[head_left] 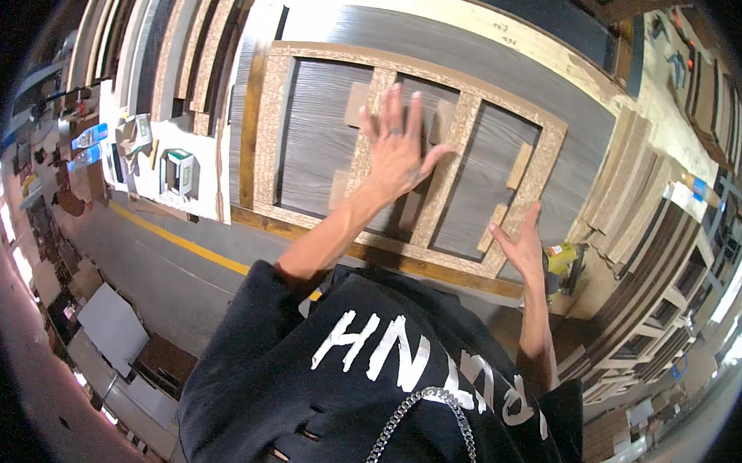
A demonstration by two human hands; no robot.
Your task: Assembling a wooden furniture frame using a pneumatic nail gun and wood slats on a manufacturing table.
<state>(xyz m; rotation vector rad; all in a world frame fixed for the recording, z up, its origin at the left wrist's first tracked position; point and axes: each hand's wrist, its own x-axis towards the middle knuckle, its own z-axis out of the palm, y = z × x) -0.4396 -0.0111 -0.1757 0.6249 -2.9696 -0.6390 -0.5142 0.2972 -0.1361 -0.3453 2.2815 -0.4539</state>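
Note:
A chipboard frame [448, 187] with two crossbars lies on a grey wood-grain panel [321, 122]. My left hand [396, 152] is over its middle part, palm down with the fingers spread, and grasps nothing. At the frame's right end is my right hand [522, 245], thumb and fingers apart at the end rail; whether it presses on the rail I cannot tell. Small wood blocks sit in the frame's openings, among them one block [518, 165] near the right rail and a paler block [355, 105] beside the left crossbar.
A yellow-green power tool [561, 266] stands just right of my right hand. Stacked boards [634, 195] are on the right, with upright strips [189, 49] at the back left. A white surface with a small box [176, 172] and water bottles [90, 146] lies left.

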